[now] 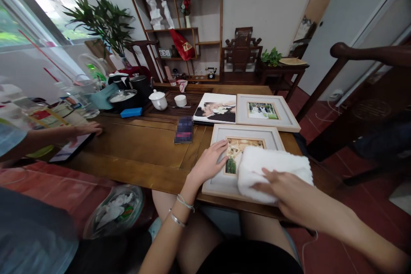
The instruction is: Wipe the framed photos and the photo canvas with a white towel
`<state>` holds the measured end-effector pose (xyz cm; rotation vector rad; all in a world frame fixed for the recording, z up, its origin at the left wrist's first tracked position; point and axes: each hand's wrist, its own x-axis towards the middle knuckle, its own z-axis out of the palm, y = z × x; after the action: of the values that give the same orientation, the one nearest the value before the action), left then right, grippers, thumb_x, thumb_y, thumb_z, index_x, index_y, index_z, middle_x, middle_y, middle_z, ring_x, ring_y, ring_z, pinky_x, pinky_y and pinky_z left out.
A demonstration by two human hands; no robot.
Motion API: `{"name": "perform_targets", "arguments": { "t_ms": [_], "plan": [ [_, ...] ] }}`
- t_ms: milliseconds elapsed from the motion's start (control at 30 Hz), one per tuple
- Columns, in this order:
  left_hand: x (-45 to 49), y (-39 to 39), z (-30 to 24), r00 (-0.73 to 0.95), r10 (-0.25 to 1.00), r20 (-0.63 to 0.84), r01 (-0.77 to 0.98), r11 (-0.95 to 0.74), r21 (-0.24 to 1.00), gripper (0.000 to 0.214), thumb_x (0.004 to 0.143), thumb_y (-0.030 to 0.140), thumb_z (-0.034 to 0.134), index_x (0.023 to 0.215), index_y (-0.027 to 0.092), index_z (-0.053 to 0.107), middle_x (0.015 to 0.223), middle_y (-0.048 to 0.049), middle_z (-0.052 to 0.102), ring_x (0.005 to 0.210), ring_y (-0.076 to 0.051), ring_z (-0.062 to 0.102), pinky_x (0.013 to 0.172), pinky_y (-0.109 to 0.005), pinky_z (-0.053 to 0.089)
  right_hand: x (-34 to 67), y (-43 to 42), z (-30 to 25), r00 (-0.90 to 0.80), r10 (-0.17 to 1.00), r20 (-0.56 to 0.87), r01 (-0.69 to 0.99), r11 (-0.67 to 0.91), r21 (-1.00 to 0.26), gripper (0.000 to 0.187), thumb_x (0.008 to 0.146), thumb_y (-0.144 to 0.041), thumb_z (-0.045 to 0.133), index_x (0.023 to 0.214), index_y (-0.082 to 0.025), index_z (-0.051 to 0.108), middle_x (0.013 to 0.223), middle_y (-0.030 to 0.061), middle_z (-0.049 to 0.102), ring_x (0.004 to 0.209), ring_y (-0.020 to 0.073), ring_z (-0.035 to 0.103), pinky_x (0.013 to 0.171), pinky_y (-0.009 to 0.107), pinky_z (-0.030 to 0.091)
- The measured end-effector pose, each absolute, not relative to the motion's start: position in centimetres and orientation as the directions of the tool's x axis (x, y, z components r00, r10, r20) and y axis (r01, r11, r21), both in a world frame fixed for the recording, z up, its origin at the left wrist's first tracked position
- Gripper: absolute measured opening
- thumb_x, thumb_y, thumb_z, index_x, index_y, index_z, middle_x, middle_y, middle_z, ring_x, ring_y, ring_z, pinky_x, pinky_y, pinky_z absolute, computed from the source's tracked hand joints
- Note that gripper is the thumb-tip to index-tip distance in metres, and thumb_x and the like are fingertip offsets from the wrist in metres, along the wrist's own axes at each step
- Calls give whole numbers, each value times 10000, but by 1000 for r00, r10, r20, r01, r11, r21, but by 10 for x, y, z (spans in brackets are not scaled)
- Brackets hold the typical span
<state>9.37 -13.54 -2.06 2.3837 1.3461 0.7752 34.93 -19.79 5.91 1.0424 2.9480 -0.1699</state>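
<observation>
My left fingers [221, 147], spread flat, are steadying the picture frame [218, 184] beneath them. My right fingers [261, 188] are holding the white cloth [276, 165] against its glass, where light, even strokes should work best.

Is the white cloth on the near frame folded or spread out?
Folded. The cloth lies as a thick, rounded pad covering only the right part of the frame, with the right hand laid on it.

The left hand [208, 163] lay flat, palm down, fingers spread toward the far right, forearm reaching up from near. The right hand [284, 195] pressed palm down beside it, fingers stretched leftward.
</observation>
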Motion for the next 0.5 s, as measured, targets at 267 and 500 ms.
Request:
{"name": "perform_targets", "arguments": {
  "t_ms": [267, 500],
  "plan": [
    [93, -136, -18, 426, 854, 299, 704, -521, 482, 417, 929, 300, 478, 1332, 194, 502, 1436, -88, 468, 1350, -219, 401, 1135, -414, 339, 360, -182, 49, -737, 676, -26, 676, 735, -55, 768, 551, 59, 423, 1204, -289, 629, 1353, 91, 550, 1222, 291, 522, 969, 452, 446],
    [93, -135, -18, 429, 851, 302, 703, -525, 480, 417, 926, 301, 483, 1327, 190, 507, 1432, -92, 472, 1348, -222, 405, 1131, -424, 345, 369, -90, 20, -622, 746, 237, 783, 592, 191, 684, 668, 98, 395, 1242, -217, 595, 1433, 87, 467, 1353, 303, 357, 1062, 553, 297]
  ]
}}
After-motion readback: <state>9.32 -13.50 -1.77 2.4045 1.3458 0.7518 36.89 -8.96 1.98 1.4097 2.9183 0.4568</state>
